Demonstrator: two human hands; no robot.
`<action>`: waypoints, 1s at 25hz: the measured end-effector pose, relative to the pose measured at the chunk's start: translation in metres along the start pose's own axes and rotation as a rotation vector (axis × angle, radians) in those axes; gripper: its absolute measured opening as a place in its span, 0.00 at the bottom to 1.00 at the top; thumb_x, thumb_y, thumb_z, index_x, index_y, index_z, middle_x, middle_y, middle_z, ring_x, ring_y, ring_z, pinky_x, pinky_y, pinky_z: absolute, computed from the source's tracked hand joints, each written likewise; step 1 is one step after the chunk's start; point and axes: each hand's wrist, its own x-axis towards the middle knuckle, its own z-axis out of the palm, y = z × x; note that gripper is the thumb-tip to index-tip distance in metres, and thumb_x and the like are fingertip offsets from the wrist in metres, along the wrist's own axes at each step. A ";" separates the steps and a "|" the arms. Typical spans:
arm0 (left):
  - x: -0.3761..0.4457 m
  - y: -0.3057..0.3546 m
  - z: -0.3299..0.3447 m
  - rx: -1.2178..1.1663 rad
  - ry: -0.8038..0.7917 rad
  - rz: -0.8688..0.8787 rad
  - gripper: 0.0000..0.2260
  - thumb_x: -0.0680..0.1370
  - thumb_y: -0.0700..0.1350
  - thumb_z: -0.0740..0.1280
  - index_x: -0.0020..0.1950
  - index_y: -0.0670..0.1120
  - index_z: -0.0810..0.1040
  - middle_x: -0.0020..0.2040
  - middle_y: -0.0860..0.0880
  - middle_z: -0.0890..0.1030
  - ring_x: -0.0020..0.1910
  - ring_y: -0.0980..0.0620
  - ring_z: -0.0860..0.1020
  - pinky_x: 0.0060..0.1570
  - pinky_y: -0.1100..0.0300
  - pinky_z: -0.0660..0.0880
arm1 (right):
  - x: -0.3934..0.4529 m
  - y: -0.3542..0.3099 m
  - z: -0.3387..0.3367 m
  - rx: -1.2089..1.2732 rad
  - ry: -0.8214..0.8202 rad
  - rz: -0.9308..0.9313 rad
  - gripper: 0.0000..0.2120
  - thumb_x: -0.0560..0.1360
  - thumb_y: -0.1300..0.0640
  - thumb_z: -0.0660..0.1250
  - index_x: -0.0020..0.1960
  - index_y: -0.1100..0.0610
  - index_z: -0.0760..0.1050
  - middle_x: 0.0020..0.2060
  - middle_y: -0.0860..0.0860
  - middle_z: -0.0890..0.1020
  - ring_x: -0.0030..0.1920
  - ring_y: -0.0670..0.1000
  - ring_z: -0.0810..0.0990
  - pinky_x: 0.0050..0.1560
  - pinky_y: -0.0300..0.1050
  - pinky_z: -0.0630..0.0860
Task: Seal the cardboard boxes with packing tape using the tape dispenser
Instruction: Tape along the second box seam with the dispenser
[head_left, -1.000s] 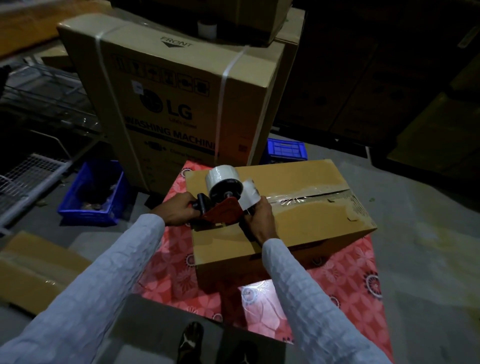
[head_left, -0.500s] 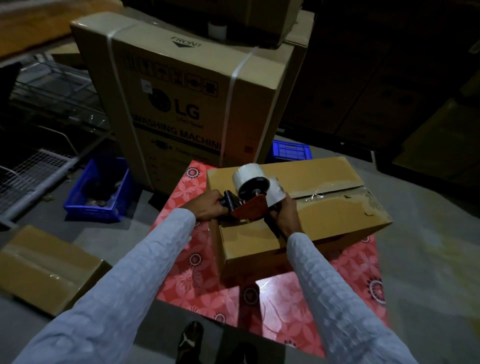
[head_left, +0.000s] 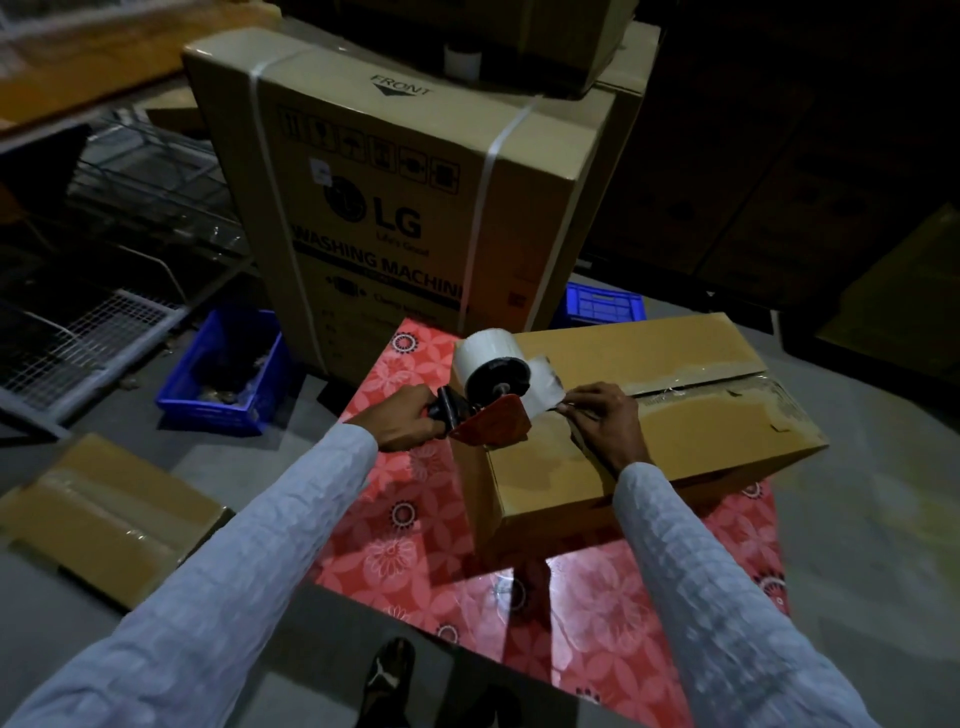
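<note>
A brown cardboard box (head_left: 691, 441) lies on a red flowered sheet (head_left: 410, 499), its top seam covered with old torn tape. A red tape dispenser (head_left: 493, 423) with a white tape roll (head_left: 488, 358) sits at the box's left end. My left hand (head_left: 408, 421) grips the dispenser's black handle. My right hand (head_left: 602, 415) pinches the free end of the tape (head_left: 545, 387) just right of the roll, over the seam.
A tall washing machine carton (head_left: 415, 197) stands behind the box. A blue crate (head_left: 223, 379) and wire racks (head_left: 78, 332) are at left. A flat cardboard box (head_left: 109, 514) lies on the floor at lower left. A second blue crate (head_left: 602, 306) is behind the box. My shoe (head_left: 389, 675) shows below.
My right hand has lifted off the box's left top and now pinches the tape end beside the roll. The dispenser stays at the box's left end in my left hand.
</note>
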 end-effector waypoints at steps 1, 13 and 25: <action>-0.003 -0.002 -0.001 -0.010 0.005 -0.003 0.10 0.77 0.42 0.68 0.37 0.40 0.75 0.31 0.47 0.75 0.29 0.52 0.71 0.32 0.57 0.67 | 0.001 0.001 0.000 0.014 -0.004 0.007 0.09 0.73 0.51 0.79 0.50 0.53 0.88 0.47 0.48 0.85 0.52 0.46 0.79 0.52 0.23 0.68; -0.037 -0.052 -0.004 0.098 0.027 -0.146 0.10 0.74 0.48 0.70 0.42 0.41 0.75 0.36 0.45 0.76 0.37 0.46 0.76 0.37 0.53 0.72 | -0.007 -0.052 0.031 -0.104 -0.011 -0.048 0.07 0.76 0.57 0.73 0.53 0.53 0.83 0.52 0.48 0.79 0.55 0.49 0.73 0.51 0.46 0.76; -0.022 -0.036 0.003 -0.186 -0.138 -0.191 0.04 0.77 0.37 0.67 0.51 0.40 0.76 0.36 0.43 0.74 0.32 0.48 0.71 0.27 0.58 0.69 | -0.025 -0.064 0.064 0.071 0.004 -0.011 0.14 0.75 0.62 0.72 0.59 0.64 0.83 0.58 0.60 0.81 0.61 0.61 0.75 0.61 0.42 0.66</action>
